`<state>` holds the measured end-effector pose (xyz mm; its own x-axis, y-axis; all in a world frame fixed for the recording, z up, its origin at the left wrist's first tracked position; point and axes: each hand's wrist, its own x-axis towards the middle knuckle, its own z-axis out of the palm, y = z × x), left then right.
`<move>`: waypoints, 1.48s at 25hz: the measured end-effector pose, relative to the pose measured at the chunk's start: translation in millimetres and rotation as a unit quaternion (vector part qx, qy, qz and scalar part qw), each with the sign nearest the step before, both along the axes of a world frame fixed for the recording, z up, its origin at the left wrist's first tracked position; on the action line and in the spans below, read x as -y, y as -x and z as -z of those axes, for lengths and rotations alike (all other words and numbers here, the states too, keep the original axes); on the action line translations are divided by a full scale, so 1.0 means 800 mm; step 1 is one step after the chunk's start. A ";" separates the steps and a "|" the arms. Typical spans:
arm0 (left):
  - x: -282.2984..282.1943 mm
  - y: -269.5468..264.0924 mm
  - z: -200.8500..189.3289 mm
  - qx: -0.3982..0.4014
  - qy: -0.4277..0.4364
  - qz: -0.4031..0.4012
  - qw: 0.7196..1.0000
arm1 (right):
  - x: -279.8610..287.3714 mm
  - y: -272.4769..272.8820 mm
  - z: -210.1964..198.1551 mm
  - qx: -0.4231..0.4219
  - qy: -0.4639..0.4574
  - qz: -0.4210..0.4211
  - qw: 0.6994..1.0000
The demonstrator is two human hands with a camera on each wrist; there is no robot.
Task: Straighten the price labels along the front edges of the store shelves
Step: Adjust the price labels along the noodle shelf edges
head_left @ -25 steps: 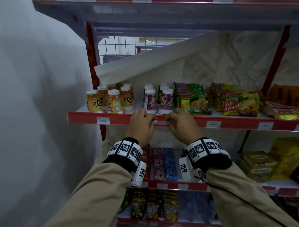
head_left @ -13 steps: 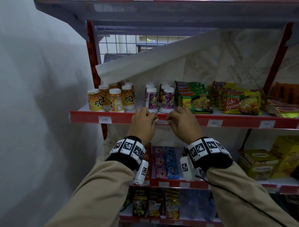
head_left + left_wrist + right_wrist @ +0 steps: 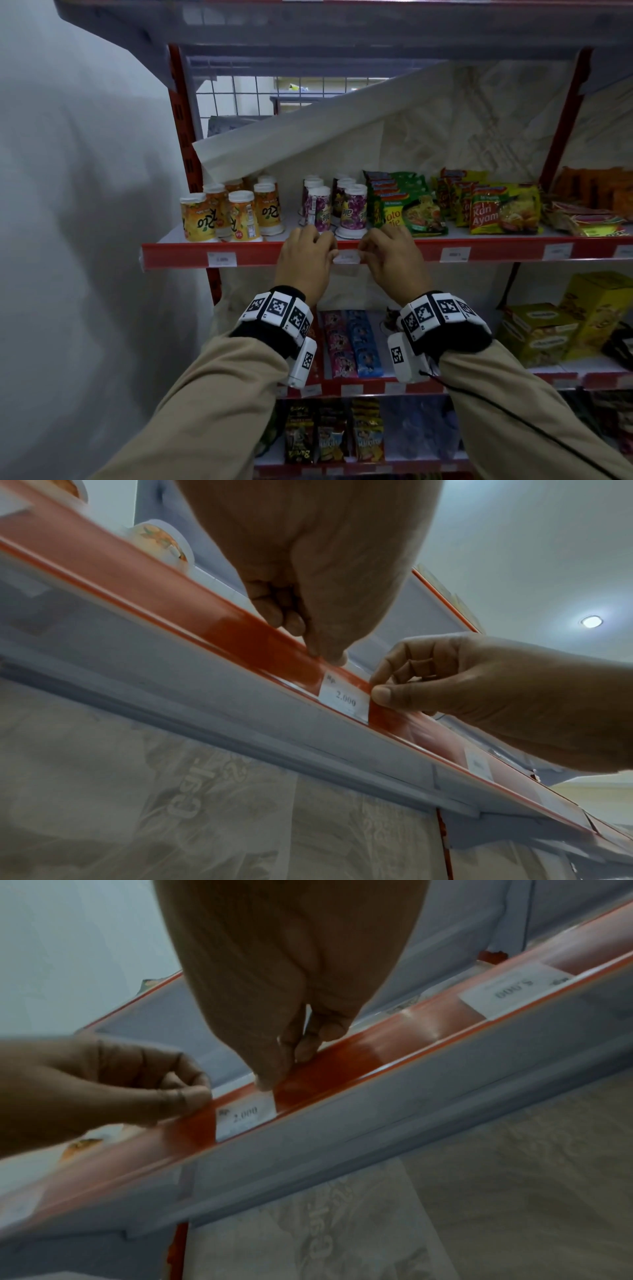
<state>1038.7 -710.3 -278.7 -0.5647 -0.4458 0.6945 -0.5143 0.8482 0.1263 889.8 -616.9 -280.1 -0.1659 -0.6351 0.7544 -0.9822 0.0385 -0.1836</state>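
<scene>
White paper price label (image 3: 345, 696) printed "2.000" sits in the red front strip (image 3: 253, 251) of the shelf, right between your two hands. Your left hand (image 3: 306, 258) has its fingers curled, thumb and fingertips pressed together on the strip's top edge just left of the label; whether the grip actually catches the label's corner, cannot tell. Your right hand (image 3: 394, 262) pinches at the label's right edge, thumb (image 3: 385, 695) on the front face, fingers folded behind, so that grip is clamped on the label. Label looks roughly level in the strip, lower edge down in the clear channel, text readable in both wrist views.

Past your right hand along the same strip: another label (image 3: 514, 992) reading "4.000", then more further out. Past your left hand: one more label (image 3: 221, 259). Just behind your grips on the shelf stand purple cups (image 3: 352, 210), orange cups (image 3: 197, 222) to the left of them, noodle packs (image 3: 407, 212) to the right.
</scene>
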 end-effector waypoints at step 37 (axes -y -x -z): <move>-0.113 0.172 0.012 -0.073 -0.026 0.071 0.994 | -0.105 0.166 -0.009 -0.006 -0.064 0.014 0.998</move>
